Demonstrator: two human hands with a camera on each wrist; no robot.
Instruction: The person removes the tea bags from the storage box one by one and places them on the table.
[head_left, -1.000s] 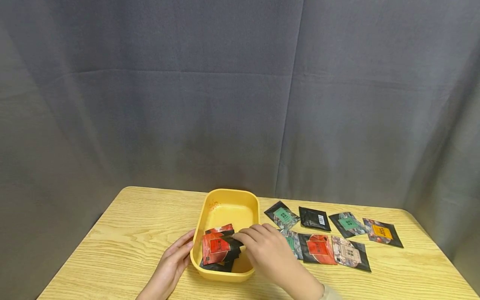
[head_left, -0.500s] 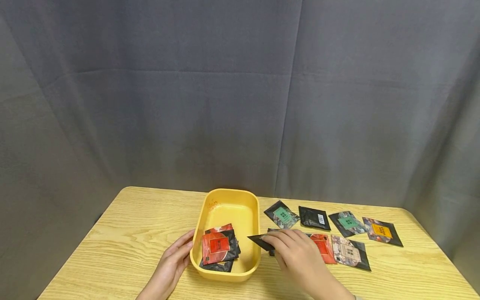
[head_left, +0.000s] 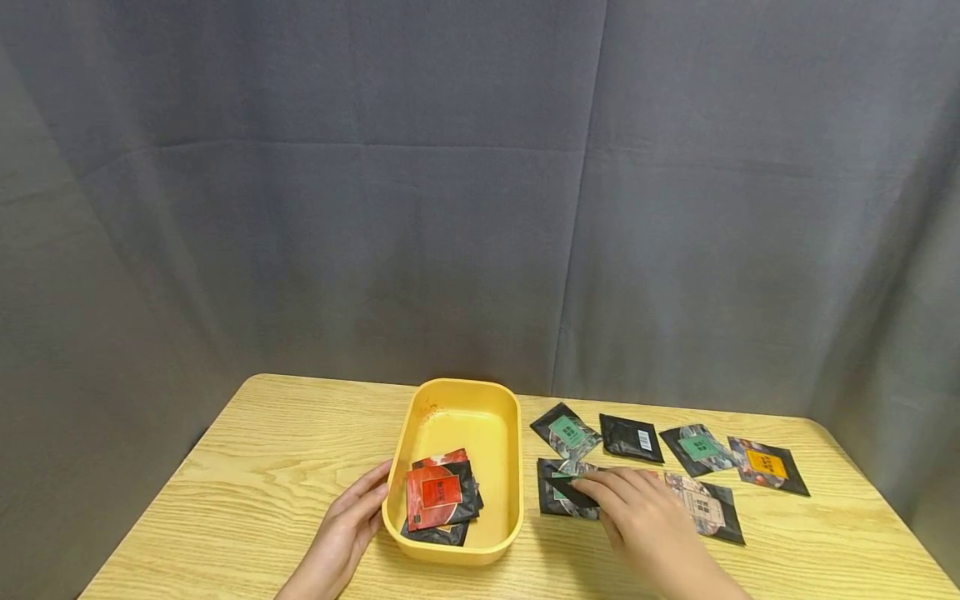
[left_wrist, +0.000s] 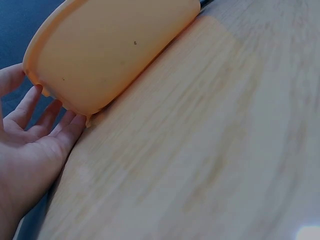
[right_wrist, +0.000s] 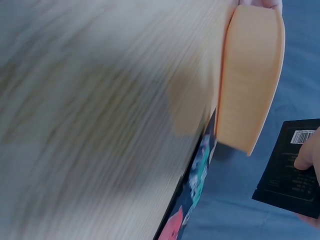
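My right hand point(head_left: 648, 517) pinches a black sachet point(right_wrist: 280, 177) by one side, thumb on its printed, barcoded back. In the head view the sachet overlaps a green-labelled packet point(head_left: 551, 506) on the table. My left hand point(head_left: 347, 529) rests its fingers against the left side of a yellow bin point(head_left: 476, 429). The left wrist view shows those fingertips along the bin's lower end, loosely extended. Red-and-black sachets point(head_left: 437, 493) lie stacked in the bin's near half. A red packet is mostly hidden behind my right hand.
Right of the bin, more flat packets lie in two rough rows: a green-labelled one point(head_left: 566, 429), a black barcoded one point(head_left: 630, 437), another green-labelled one point(head_left: 697, 448), an orange-labelled one point(head_left: 767, 465) and a beige-labelled one point(head_left: 705, 510). A grey curtain point(head_left: 450, 250) hangs behind the wooden table point(head_left: 285, 442).
My right hand has lifted a sachet out of the bin and carried it right, over the near row of packets. The left hand stays at the bin.
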